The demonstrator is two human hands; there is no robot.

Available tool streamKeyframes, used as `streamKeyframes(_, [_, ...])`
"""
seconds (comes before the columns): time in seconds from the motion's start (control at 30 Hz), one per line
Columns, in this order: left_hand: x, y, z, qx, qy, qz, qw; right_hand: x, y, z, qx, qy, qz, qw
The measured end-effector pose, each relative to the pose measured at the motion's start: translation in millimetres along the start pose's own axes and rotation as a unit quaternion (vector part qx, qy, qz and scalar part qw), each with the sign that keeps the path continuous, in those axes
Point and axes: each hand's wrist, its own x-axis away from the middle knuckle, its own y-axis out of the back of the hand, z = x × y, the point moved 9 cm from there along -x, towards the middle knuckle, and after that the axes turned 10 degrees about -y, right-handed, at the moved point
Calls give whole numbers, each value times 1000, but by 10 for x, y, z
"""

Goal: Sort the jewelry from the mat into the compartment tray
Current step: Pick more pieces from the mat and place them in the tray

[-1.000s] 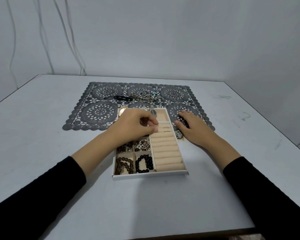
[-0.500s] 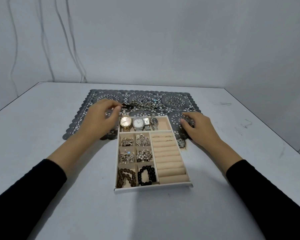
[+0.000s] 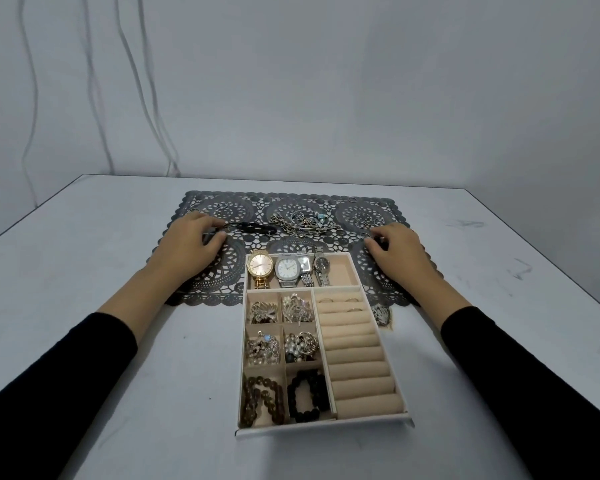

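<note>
Left hand curled at left end of black cord, grip unclear | right hand curled beside rings, grip unclear

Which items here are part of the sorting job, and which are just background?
Job: mat, compartment tray, watches already in it, chains, loose rings, black piece, silver piece beside the tray, left hand, right hand.
Just lying about: wall cables, table.

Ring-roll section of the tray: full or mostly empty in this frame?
Mostly empty. A few rings sit in the farthest slots of the ring-roll section; every roll nearer the person is bare.
</note>
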Motion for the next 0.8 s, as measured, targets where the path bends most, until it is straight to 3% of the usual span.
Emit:
streamKeyframes(0.43, [-247,-101,28,24,-3,-5,1000,-199,-63,-3,-28,-21,9,999])
streamKeyframes(0.8, [-321,-134,159,77,56,-11,995,-375,-183,-86,-57,-35,56,996])
